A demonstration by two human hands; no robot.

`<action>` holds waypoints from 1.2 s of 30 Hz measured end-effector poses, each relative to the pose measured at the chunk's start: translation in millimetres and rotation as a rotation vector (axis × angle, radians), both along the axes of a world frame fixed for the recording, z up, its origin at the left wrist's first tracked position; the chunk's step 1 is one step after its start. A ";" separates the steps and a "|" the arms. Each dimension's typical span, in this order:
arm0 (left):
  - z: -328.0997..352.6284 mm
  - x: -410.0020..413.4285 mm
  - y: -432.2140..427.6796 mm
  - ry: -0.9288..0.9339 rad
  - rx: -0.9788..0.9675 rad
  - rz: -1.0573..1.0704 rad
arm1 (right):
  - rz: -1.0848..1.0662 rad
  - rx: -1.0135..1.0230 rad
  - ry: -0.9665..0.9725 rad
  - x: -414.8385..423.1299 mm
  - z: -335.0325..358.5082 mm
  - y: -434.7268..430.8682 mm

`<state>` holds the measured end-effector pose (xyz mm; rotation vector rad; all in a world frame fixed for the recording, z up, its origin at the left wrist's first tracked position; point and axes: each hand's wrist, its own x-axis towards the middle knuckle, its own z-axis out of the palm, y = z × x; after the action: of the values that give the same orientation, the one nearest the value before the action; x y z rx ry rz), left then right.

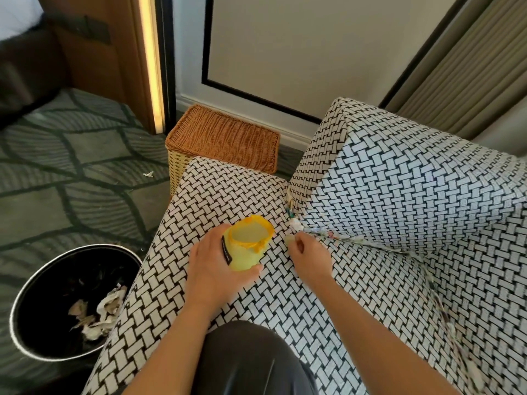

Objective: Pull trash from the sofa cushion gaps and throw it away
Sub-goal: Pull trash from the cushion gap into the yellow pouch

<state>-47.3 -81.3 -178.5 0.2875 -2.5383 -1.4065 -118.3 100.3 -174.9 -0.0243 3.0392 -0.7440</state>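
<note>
My left hand (212, 266) grips a small yellow cup-shaped container (247, 243) with its open mouth up, held on the sofa seat (228, 189). My right hand (309, 256) has curled fingers at the gap between seat and back cushion, pinching at a crumpled white scrap (296, 225). More paper scraps (339, 236) are wedged along the gap to the right and down the side gap (445, 315). A black round trash bin (42, 286) with crumpled paper inside stands on the floor at the lower left.
A woven orange basket (225, 135) stands behind the seat by the wall. A small white scrap (148, 174) lies on the patterned carpet. The sofa back cushion (413, 181) rises at the right, curtains behind it. My dark-clad knee (251, 363) rests on the seat.
</note>
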 end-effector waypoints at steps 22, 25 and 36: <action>106.2 45.5 114.2 -0.336 0.459 -0.403 | -0.083 -0.700 0.105 104.4 116.9 68.2; 108.4 43.2 116.8 -0.547 0.776 -0.380 | -0.065 -0.700 0.070 111.7 109.6 73.3; 84.5 17.7 109.6 -0.694 0.590 -0.237 | -0.050 -0.719 0.004 104.6 88.3 67.5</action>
<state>-29.6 28.3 -93.9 0.6941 -2.6218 -2.5041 -13.7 167.8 -86.5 0.0437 2.6013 -1.7782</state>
